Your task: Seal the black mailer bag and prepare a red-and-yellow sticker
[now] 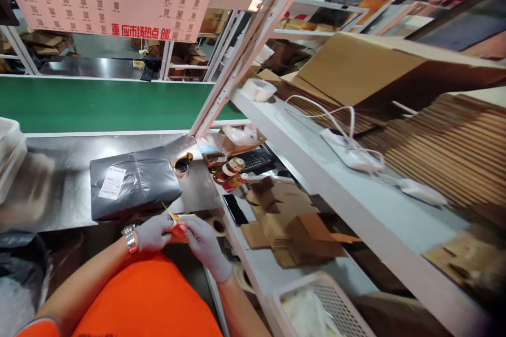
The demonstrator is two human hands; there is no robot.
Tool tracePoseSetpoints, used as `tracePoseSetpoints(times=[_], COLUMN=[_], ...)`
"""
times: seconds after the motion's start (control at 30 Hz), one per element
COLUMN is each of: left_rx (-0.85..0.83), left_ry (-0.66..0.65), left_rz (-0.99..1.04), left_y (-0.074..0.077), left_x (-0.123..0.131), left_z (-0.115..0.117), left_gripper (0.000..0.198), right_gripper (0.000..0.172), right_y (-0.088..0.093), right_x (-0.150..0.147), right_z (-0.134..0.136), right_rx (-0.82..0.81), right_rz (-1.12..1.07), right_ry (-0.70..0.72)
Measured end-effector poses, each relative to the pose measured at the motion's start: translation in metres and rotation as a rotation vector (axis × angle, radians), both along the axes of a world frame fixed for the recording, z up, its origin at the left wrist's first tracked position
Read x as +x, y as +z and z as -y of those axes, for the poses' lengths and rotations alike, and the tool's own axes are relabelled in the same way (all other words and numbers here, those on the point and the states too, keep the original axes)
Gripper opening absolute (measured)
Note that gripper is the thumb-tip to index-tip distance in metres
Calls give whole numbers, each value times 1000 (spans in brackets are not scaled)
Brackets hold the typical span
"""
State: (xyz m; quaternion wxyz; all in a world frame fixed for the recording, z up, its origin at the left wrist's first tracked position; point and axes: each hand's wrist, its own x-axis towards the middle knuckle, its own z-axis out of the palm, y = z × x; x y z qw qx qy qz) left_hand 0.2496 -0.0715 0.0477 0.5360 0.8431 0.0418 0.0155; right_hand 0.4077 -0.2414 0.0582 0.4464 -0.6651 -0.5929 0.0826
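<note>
My left hand (153, 233), in a grey glove with a metal watch at the wrist, is closed on a small orange-and-yellow packet (178, 231) in front of my body. The fingers of my right hand (206, 246), gloved alike, pinch the packet's other side. A thin pale strip or edge sticks up from it; its exact kind is not clear. Just beyond my hands, a black plastic-wrapped parcel (138, 181) with a white label (113, 182) lies flat on the metal table (201, 189). A tape dispenser (182, 165) stands at the parcel's right.
A green conveyor belt (98, 102) runs behind the table. At right, a lower shelf carries bottles (233, 167), a phone (235, 209), folded cartons (276, 216) and a white basket (316, 305). The shelf above holds a power strip (351, 152), tape roll (259, 89) and stacked cardboard (454, 142).
</note>
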Motion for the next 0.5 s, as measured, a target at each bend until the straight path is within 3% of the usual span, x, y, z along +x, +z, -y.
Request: tracePoseSetpoints(times=[0.27,0.37,0.5], left_rx=[62,-7,-130], left_ry=[22,16,10], left_rz=[-101,-82,-42], left_y=[1,1,3], left_x=[-6,-11,-15], left_z=[3,3,5], left_gripper=[13,21,36], right_gripper=[28,33,34], right_y=[1,0,-6], right_x=[-19,-21,-20], right_z=[-2,-4,-6], right_rx=[-86,-96,-117], right_rz=[-289,-403,-503], right_ry=[-89,-186,-184])
